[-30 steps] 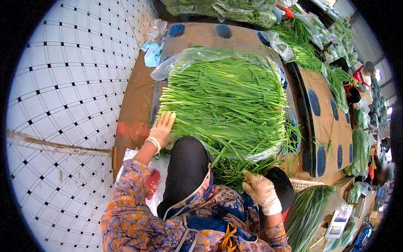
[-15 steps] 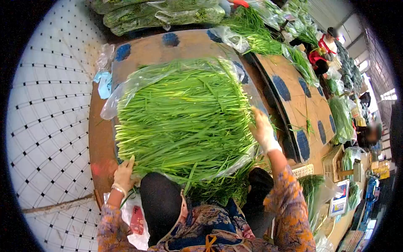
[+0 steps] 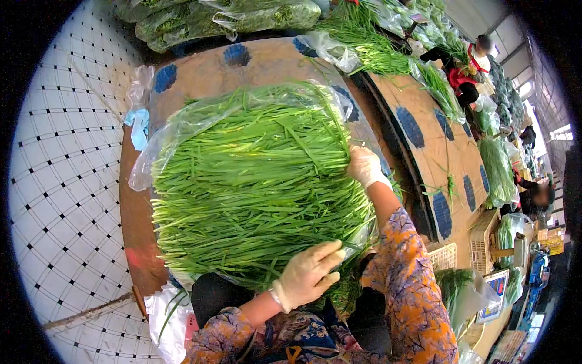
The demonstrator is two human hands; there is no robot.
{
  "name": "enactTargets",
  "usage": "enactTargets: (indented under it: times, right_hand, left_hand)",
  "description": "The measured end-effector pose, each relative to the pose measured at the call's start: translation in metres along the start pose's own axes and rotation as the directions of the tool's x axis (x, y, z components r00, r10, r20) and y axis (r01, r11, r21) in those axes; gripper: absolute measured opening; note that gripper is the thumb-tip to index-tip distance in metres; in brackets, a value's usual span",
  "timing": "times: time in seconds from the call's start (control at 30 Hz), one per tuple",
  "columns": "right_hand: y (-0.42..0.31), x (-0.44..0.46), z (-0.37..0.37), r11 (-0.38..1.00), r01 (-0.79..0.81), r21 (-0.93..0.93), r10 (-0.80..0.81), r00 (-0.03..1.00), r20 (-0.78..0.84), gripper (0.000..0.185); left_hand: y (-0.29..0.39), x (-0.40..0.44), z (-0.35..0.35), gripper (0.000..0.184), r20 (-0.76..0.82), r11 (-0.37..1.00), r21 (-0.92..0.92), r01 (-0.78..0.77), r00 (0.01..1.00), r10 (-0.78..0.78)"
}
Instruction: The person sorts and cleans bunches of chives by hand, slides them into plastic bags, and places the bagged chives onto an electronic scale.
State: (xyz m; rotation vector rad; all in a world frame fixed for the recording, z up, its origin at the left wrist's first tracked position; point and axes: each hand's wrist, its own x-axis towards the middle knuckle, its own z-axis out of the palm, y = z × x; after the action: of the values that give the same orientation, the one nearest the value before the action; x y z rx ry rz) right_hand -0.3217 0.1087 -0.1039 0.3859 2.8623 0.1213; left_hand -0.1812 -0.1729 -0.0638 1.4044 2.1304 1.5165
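Note:
A wide, thick pile of garlic chives point(image 3: 254, 182) lies in front of me on a clear plastic sheet point(image 3: 148, 158) that shows along its left, far and near edges. The stalks run mostly sideways. My right hand point(image 3: 367, 165), in a pale glove, is at the pile's right edge, its fingers curled in against the garlic chives there; the fingertips are partly hidden. My left hand point(image 3: 310, 274), gloved too, is over the near right part of the pile with its fingers stretched out and the thumb apart. Close to its fingertips is the plastic's near right edge.
The pile rests on a brown board point(image 3: 200, 73) with blue patches. Bagged greens point(image 3: 224, 24) are stacked at the far side. A second patched board point(image 3: 424, 127) is to the right, with loose chives point(image 3: 370, 51) beyond. Crates point(image 3: 482, 242) and other people point(image 3: 470, 67) are farther right.
My left hand has left the pile's near left corner and crossed to its near right side. My right hand has shifted slightly up and left along the right edge, fingers now curled.

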Motion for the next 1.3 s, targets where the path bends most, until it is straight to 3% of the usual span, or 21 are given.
enactTargets:
  times: [0.03, 0.07, 0.13, 0.2, 0.27, 0.3, 0.33, 0.43, 0.57, 0.6, 0.67, 0.73, 0.8, 0.93, 1.0, 1.07, 1.1, 1.13, 1.2, 1.27, 1.3]
  right_hand:
    - [0.003, -0.003, -0.004, 0.995, 0.068, -0.073, -0.077, 0.989, -0.129, 0.032]
    - [0.0, -0.006, -0.027, 0.99, 0.069, -0.124, -0.07, 0.998, -0.005, 0.033]
    - [-0.004, -0.02, -0.061, 0.98, 0.106, -0.168, -0.128, 0.984, -0.126, 0.031]
    - [0.006, -0.021, -0.079, 0.937, 0.349, 0.028, -0.318, 0.882, -0.346, 0.035]
    - [-0.005, -0.045, -0.11, 0.906, 0.414, 0.089, -0.36, 0.865, -0.349, 0.04]
    - [-0.022, -0.068, -0.127, 0.937, 0.31, 0.163, -0.276, 0.94, -0.2, 0.031]
    - [-0.036, -0.09, -0.132, 0.957, 0.193, 0.218, -0.19, 0.981, -0.036, 0.025]
    - [-0.06, -0.151, -0.109, 0.883, 0.178, 0.434, -0.2, 0.98, 0.006, 0.032]
    - [-0.104, -0.218, -0.021, 0.835, 0.2, 0.512, -0.193, 0.979, -0.069, 0.041]
    - [-0.119, -0.233, -0.002, 0.823, 0.243, 0.513, -0.213, 0.97, -0.118, 0.045]
    - [-0.14, -0.258, 0.038, 0.857, 0.393, 0.334, -0.254, 0.885, -0.39, 0.06]
    - [-0.148, -0.289, 0.026, 0.803, 0.286, 0.523, -0.136, 0.942, -0.306, 0.069]
    - [-0.143, -0.315, -0.002, 0.738, 0.293, 0.607, -0.094, 0.937, -0.337, 0.07]
    - [-0.127, -0.352, -0.016, 0.609, 0.504, 0.613, -0.191, 0.843, -0.503, 0.068]
    - [-0.126, -0.354, 0.001, 0.555, 0.421, 0.717, -0.22, 0.906, -0.362, 0.058]
    - [-0.124, -0.345, 0.039, 0.434, 0.267, 0.86, -0.285, 0.947, -0.15, 0.052]
    - [-0.128, -0.347, 0.04, 0.229, 0.039, 0.973, -0.191, 0.982, 0.006, 0.05]
    - [-0.125, -0.335, 0.086, 0.189, -0.015, 0.982, -0.147, 0.988, 0.044, 0.044]
    - [-0.124, -0.338, 0.074, -0.182, -0.217, 0.959, -0.112, 0.974, 0.199, 0.046]
    - [-0.115, -0.334, 0.054, 0.084, -0.147, 0.986, -0.066, 0.986, 0.153, 0.05]
    - [-0.117, -0.332, 0.049, -0.083, -0.228, 0.97, -0.045, 0.973, 0.225, 0.051]
  left_hand:
    - [-0.005, 0.0, 0.009, 0.036, 0.048, 0.998, -0.057, -0.003, 0.999, 0.006]
    - [-0.009, -0.003, 0.013, 0.036, 0.048, 0.998, -0.066, 0.001, 0.999, 0.002]
    - [-0.018, -0.012, 0.016, 0.034, 0.107, 0.985, -0.131, 0.111, 0.99, -0.097]
    - [-0.03, -0.018, 0.021, 0.032, 0.093, 0.956, -0.225, 0.19, 0.981, -0.173]
    - [-0.031, -0.017, 0.022, 0.035, 0.12, 0.74, -0.598, 0.308, 0.947, -0.297]
    - [-0.029, -0.014, 0.02, 0.039, 0.253, 0.486, -0.768, 0.417, 0.895, -0.367]
    - [-0.035, -0.012, 0.025, 0.054, 0.244, 0.343, -0.868, 0.358, 0.911, -0.333]
    - [-0.042, -0.012, 0.034, 0.087, 0.24, 0.055, -0.956, 0.288, 0.875, -0.42]
    - [-0.038, -0.019, 0.032, 0.069, 0.126, -0.098, -0.991, 0.092, 0.888, -0.443]
    - [-0.035, -0.027, 0.032, 0.059, 0.161, -0.153, -0.984, 0.089, 0.81, -0.564]
    - [-0.019, -0.037, 0.032, 0.046, 0.054, 0.09, -0.981, 0.171, 0.691, -0.721]
    - [-0.006, -0.046, 0.033, 0.038, 0.088, 0.008, -0.991, 0.134, 0.694, -0.714]
    - [0.027, -0.045, 0.02, 0.04, 0.086, 0.151, -0.959, 0.238, 0.757, -0.647]
    - [0.042, -0.072, 0.023, 0.044, 0.122, 0.125, -0.964, 0.234, 0.81, -0.574]
    - [0.025, -0.094, 0.041, 0.052, 0.19, -0.172, -0.979, 0.111, 0.801, -0.567]
    - [0.004, -0.123, 0.062, 0.051, 0.234, -0.302, -0.953, 0.038, 0.725, -0.647]
    - [-0.004, -0.135, 0.071, 0.05, 0.184, -0.309, -0.951, -0.024, 0.758, -0.625]
    - [-0.009, -0.141, 0.075, 0.052, 0.179, -0.323, -0.946, -0.029, 0.784, -0.595]
    - [0.025, -0.13, 0.053, 0.057, 0.22, -0.315, -0.949, 0.023, 0.764, -0.607]
    - [0.024, -0.134, 0.054, 0.061, 0.201, -0.275, -0.96, 0.058, 0.827, -0.525]
    - [0.036, -0.132, 0.048, 0.061, 0.225, -0.283, -0.956, 0.072, 0.799, -0.557]
